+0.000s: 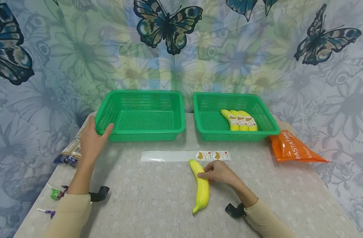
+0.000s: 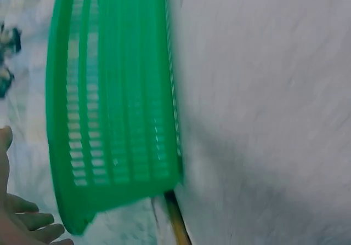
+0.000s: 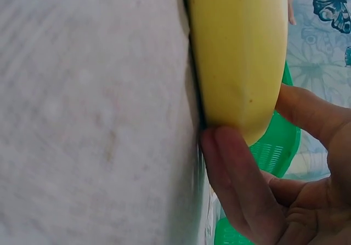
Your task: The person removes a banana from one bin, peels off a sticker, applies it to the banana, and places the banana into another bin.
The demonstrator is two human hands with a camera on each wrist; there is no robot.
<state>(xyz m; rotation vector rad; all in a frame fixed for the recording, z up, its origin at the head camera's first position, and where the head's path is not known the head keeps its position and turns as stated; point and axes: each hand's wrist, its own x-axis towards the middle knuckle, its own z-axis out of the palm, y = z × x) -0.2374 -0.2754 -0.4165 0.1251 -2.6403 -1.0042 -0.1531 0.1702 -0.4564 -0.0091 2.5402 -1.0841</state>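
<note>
A yellow banana [image 1: 202, 193] lies on the table, with no label on the side that shows. My right hand [image 1: 221, 172] pinches it near its upper part; in the right wrist view the thumb and fingers are on either side of the banana [image 3: 241, 53]. Just beyond its tip lies a clear strip [image 1: 169, 156] with two banana stickers [image 1: 212, 155] at its right end. My left hand [image 1: 93, 142], fingers spread, is at the left end of the left green basket [image 1: 145, 135]; whether it touches the rim I cannot tell.
The right green basket [image 1: 229, 135] contains several labelled bananas [image 1: 233, 127]. Beside it lies an orange packet [image 1: 294, 148]. A beige and blue bag [image 1: 69, 152] is partly behind my left arm, and lollipops [image 1: 55, 194] lie near the table's left edge. A butterfly-patterned cloth [image 1: 89, 56] hangs behind.
</note>
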